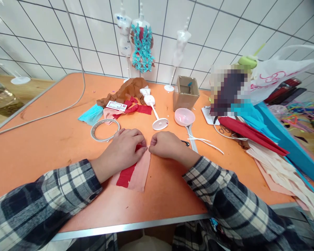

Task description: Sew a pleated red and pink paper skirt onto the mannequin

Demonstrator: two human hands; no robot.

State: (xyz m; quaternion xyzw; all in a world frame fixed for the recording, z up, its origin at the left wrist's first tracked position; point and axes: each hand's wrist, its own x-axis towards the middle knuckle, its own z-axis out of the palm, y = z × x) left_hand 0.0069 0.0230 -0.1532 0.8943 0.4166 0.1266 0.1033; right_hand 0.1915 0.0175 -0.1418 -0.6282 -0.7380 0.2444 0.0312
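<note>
A piece of pink crepe paper (142,174) with a red crepe strip (126,176) lying along it rests on the orange table in front of me. My left hand (128,146) is closed, pinching the paper's far end between thumb and fingers. Right beside it, my right hand (163,143) is curled with its fingertips pinched at the paper's top right corner. What lies between the fingertips is mostly hidden. A roll of tape (92,131) lies flat by my left knuckles. Beyond my hands a small white mannequin (149,100) lies on its side with its round base (160,124) towards me.
Brown crepe paper (132,89) and a folded blue piece (91,114) lie behind the tape. A pink scoop (185,116), white strips (206,140) and a cardboard box (186,97) stand to the right. Mannequins (142,45) line the tiled wall. A cable (80,69) crosses the left side.
</note>
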